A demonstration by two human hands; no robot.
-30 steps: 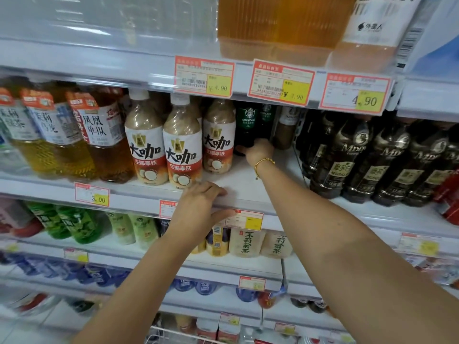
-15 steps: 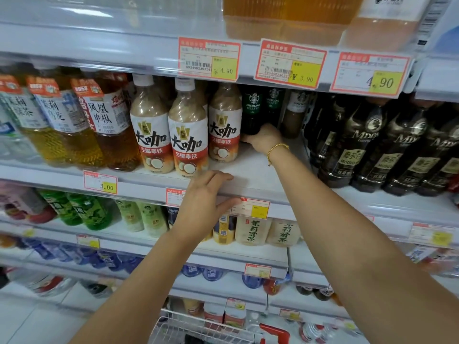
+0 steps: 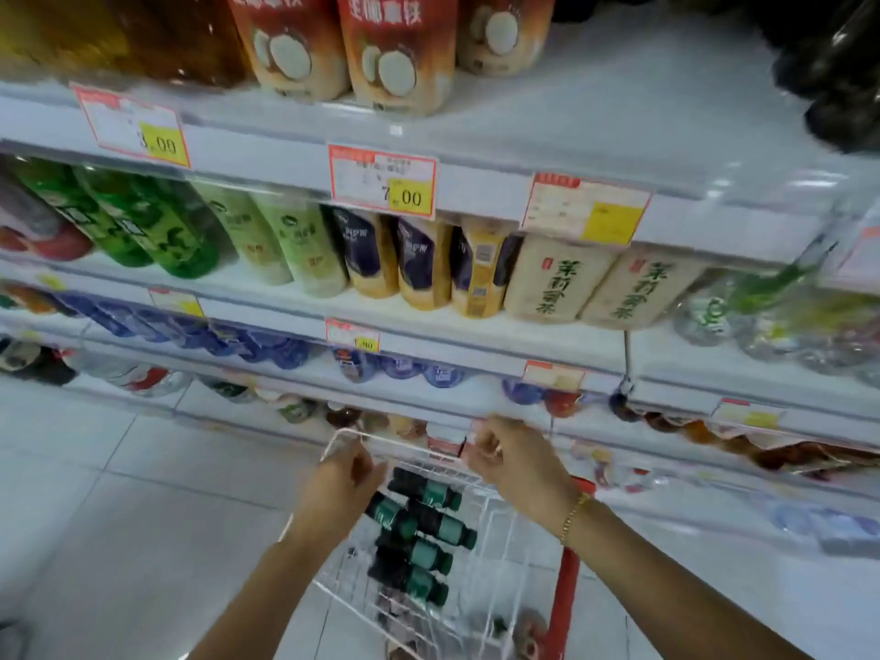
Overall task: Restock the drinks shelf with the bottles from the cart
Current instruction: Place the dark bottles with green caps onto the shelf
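Both the left hand (image 3: pixel 344 473) and right hand (image 3: pixel 512 457) are clamped on the cart (image 3: pixel 495 526) rim, above the dark bottles (image 3: pixel 419 531) inside.

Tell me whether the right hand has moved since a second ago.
Yes. The right hand left the upper white shelf and dropped down to the white wire cart basket, near the dark green-labelled bottles.

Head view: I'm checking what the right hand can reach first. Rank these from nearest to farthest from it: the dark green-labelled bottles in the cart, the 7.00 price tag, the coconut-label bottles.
1. Dark green-labelled bottles, in the cart just below-left of the right hand.
2. 7.00 price tag, on a shelf edge well above.
3. Coconut-label bottles, top shelf, farthest.
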